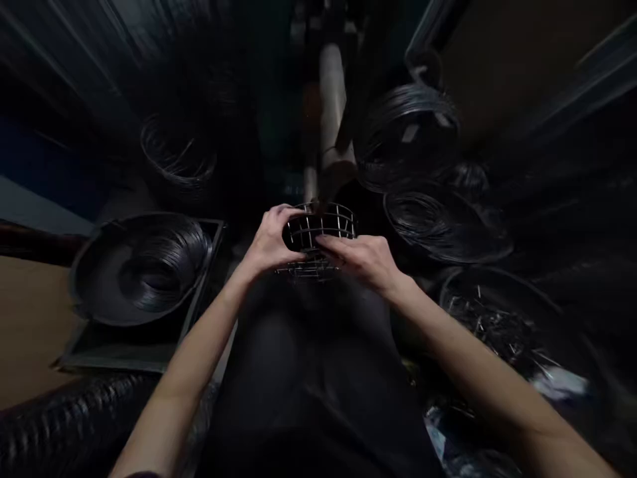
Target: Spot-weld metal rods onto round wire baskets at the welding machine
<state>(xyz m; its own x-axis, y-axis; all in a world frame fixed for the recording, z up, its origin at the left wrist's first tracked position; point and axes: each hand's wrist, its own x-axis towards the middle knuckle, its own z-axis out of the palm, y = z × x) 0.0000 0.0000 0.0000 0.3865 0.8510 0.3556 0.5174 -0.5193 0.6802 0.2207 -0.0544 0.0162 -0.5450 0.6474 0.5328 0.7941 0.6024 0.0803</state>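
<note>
A small round wire-mesh basket sits in front of me at the centre of the head view, just below a dim metal post. My left hand curls round the basket's left rim, fingers closed on the wire. My right hand lies over its front right side, fingers pressed on the mesh. Both forearms reach in from the bottom of the picture. The scene is very dark.
A wide pan with a wire coil rests on a tray at the left. More wire coils hang or lie at the right. A bowl of short wire pieces stands at the right. A ribbed roll lies at the bottom left.
</note>
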